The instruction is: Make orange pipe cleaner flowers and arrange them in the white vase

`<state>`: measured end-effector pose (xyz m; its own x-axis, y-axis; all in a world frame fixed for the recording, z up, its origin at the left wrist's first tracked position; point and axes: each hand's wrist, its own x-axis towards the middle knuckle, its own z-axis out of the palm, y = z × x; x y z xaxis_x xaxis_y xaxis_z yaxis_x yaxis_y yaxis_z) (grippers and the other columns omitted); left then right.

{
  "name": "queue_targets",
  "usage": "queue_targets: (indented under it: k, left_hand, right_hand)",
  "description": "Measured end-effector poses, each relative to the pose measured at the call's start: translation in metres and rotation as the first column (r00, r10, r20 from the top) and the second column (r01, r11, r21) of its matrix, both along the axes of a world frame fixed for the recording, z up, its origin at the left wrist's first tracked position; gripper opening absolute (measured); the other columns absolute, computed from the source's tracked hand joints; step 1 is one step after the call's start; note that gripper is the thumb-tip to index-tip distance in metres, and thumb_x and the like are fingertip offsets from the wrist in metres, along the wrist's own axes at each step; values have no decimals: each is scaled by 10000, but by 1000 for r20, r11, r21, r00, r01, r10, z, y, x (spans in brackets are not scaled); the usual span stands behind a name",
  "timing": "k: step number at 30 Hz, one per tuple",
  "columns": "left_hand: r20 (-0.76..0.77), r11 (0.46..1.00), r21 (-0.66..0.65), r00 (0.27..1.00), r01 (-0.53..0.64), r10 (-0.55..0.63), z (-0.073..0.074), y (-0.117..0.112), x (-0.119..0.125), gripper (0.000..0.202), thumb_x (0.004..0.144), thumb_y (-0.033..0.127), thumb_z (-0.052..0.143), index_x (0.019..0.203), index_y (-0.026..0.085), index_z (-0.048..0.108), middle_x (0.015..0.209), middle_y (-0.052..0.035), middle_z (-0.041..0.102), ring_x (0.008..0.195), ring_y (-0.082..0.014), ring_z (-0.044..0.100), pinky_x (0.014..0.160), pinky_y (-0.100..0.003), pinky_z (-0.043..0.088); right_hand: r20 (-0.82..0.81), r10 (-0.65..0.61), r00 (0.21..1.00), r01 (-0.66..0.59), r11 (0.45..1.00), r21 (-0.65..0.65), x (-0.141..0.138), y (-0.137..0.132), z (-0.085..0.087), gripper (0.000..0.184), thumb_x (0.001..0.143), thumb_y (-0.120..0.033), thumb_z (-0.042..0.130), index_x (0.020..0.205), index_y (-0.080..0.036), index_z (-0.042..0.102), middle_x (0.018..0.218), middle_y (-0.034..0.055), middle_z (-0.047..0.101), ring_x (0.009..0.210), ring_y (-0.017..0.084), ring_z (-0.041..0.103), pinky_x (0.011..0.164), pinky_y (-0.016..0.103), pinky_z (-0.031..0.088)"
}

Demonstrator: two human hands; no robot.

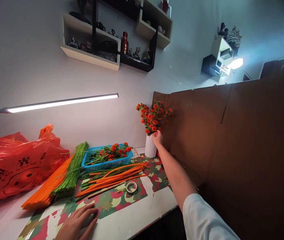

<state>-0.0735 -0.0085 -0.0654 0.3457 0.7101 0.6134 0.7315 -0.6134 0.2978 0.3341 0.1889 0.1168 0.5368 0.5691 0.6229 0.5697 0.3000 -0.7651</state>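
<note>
At the far end of the table, my right hand reaches to the mouth of a white ribbed vase. Its fingers are pinched together just under the orange-red pompom flowers that stand in the vase; what lies between the fingertips is too small to make out. My left hand rests by the table's near edge, fingers apart and holding nothing. Beyond it lie loose orange and green pipe cleaners and a roll of tape.
A blue basket holds more flowers with green stems. Left of it are bundles of green pipe cleaners and orange pipe cleaners, beside a red plastic bag. A lit lamp bar hangs above; a cardboard panel stands right.
</note>
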Motion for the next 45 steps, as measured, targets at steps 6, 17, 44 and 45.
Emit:
queue_targets:
  k: [6, 17, 44, 45]
  left_hand:
    - [44, 985, -170, 998, -32, 40, 31, -19, 17, 298, 800, 436, 513, 895, 245, 720, 1080, -69, 703, 1035, -258, 634, 907, -376, 509]
    - [17, 966, -257, 1000, 13, -9, 29, -17, 18, 289, 767, 336, 543, 978, 243, 717, 1254, -75, 628, 1215, -273, 521, 1059, -416, 376]
    - [-151, 952, 97, 941, -292, 304, 55, -27, 26, 288, 844, 213, 474, 1080, 222, 639, 1279, -103, 594, 1215, -265, 510, 1085, -510, 308]
    - [-161, 935, 155, 926, -317, 341, 65, -16, 23, 313, 841, 204, 472, 1113, 210, 626, 1304, -112, 576, 1230, -259, 498, 1084, -471, 322]
  right_hand:
    - [12, 145, 989, -145, 989, -10, -76, -98, -62, 176, 753, -190, 497, 863, -166, 632, 819, 43, 676, 671, 146, 579, 650, 245, 461]
    - [429, 778, 459, -727, 606, -323, -223, -211, -154, 176, 692, -59, 600, 756, -208, 669, 783, -27, 653, 679, 102, 559, 649, 187, 424]
    - [431, 734, 525, -604, 678, -419, -208, -222, -147, 186, 795, -167, 562, 880, -218, 719, 948, 24, 723, 934, 182, 622, 867, 287, 434]
    - [443, 727, 525, -592, 685, -423, -209, -222, -147, 187, 793, -164, 562, 877, -218, 721, 938, 24, 724, 928, 180, 625, 861, 282, 435]
